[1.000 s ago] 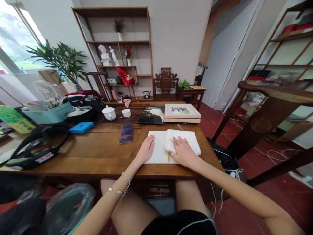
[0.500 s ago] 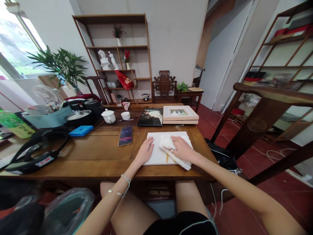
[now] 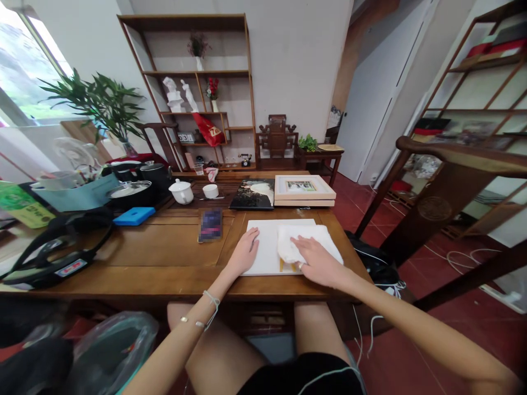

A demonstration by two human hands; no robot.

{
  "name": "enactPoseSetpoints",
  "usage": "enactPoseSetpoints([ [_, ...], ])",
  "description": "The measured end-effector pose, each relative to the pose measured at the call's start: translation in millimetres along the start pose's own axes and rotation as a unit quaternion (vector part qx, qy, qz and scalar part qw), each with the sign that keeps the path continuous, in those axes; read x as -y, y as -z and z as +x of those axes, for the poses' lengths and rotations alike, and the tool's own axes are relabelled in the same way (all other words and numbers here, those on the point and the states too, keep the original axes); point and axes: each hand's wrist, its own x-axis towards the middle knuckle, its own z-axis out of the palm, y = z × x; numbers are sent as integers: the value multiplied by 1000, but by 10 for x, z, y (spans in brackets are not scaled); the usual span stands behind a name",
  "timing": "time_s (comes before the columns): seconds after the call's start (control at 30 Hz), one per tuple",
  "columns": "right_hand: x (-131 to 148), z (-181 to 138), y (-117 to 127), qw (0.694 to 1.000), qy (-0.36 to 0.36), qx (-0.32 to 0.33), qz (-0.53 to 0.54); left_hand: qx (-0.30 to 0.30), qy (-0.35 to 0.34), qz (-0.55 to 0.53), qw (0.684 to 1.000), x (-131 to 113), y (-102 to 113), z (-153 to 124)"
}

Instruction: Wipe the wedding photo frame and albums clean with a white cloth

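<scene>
A flat white board (image 3: 267,258) lies on the wooden table before me, with a yellow mark near its lower edge, partly covered. My left hand (image 3: 246,252) rests with flat fingers on the board's left edge. On the right half, a white cloth (image 3: 325,238) is spread out and reaches past the board's right edge. My right hand (image 3: 316,260) lies on the cloth, fingers stretched and apart, pressing it from above. Whatever part of the board is beneath the cloth is hidden.
Behind the board are a dark picture panel (image 3: 252,195) and a light framed picture (image 3: 304,191). A phone (image 3: 210,225), a white teapot (image 3: 181,192), a white cup (image 3: 210,191) and a blue box (image 3: 134,216) stand leftward. A wooden chair (image 3: 436,206) is at right.
My right hand has moved slightly right and down. The cloth, bunched under it before, now lies spread out flatter and further right. My left hand stays on the board's edge.
</scene>
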Motion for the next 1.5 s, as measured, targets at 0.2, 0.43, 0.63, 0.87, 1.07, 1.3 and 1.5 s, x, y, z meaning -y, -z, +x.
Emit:
enactPoseSetpoints([
  [0.2, 51, -68, -9, 995, 69, -20, 69, 2, -11, -14, 1000, 27, -8, -4],
  [0.43, -561, 663, -15, 994, 16, -74, 74, 28, -7, -12, 1000, -7, 29, -1],
  [0.63, -545, 643, -48, 998, 21, -31, 59, 29, -5, -7, 1000, -26, 43, 10],
  [0.87, -78, 17, -90, 993, 75, 10, 92, 21, -9, -11, 1000, -33, 34, 11],
  [1.07, -83, -35, -39, 988, 91, -9, 124, 27, -11, -6, 1000, -15, 21, 4],
  [1.3, -658, 684, 18, 986, 11, -67, 154, 31, -5, -9, 999, -5, 30, 2],
  [1.5, -784, 733, 23, 994, -39, -57, 85, 22, -10, -14, 1000, 10, 24, 9],
])
